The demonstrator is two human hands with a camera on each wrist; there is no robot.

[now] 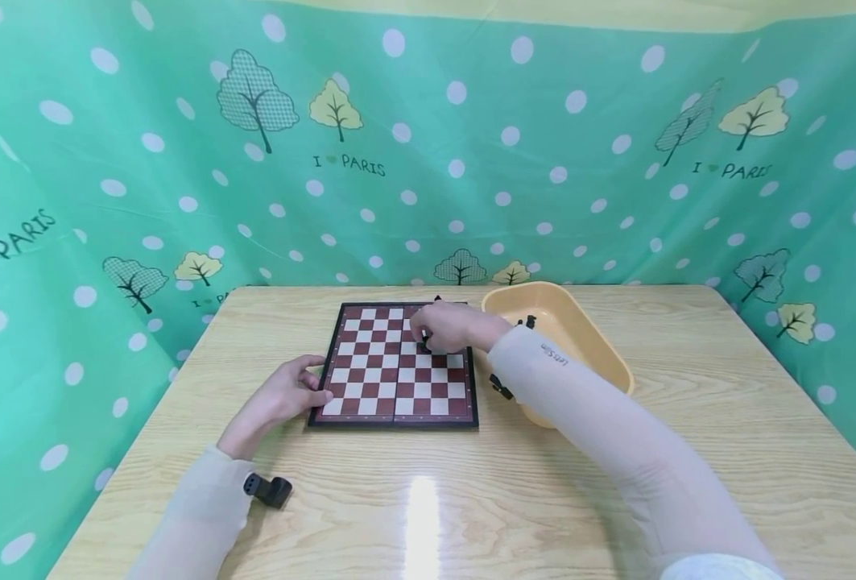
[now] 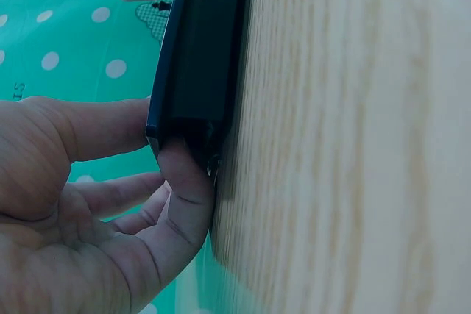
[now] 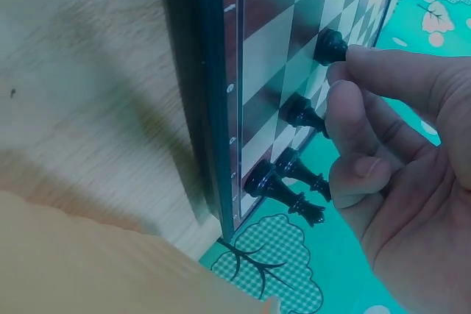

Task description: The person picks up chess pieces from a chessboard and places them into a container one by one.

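Observation:
A brown-and-white chessboard (image 1: 375, 374) with a black frame lies on the table. My left hand (image 1: 290, 395) holds its left edge; in the left wrist view, the thumb and a bent finger of that hand (image 2: 110, 211) grip the dark board edge (image 2: 206, 49). Over the upper right of the board, my right hand (image 1: 448, 326) pinches a black chess piece (image 3: 331, 47) between thumb and index finger, its base at the squares. Near the board's corner in the right wrist view stand a black queen (image 3: 283, 193) and two more black pieces, one of them this one (image 3: 300, 112).
An orange-yellow plastic bin (image 1: 609, 362) stands just right of the board, partly behind my right forearm; its contents are mostly hidden. Black devices are strapped at both wrists, one being the left wrist camera (image 1: 270, 489). A green dotted curtain (image 1: 456, 201) hangs behind the table.

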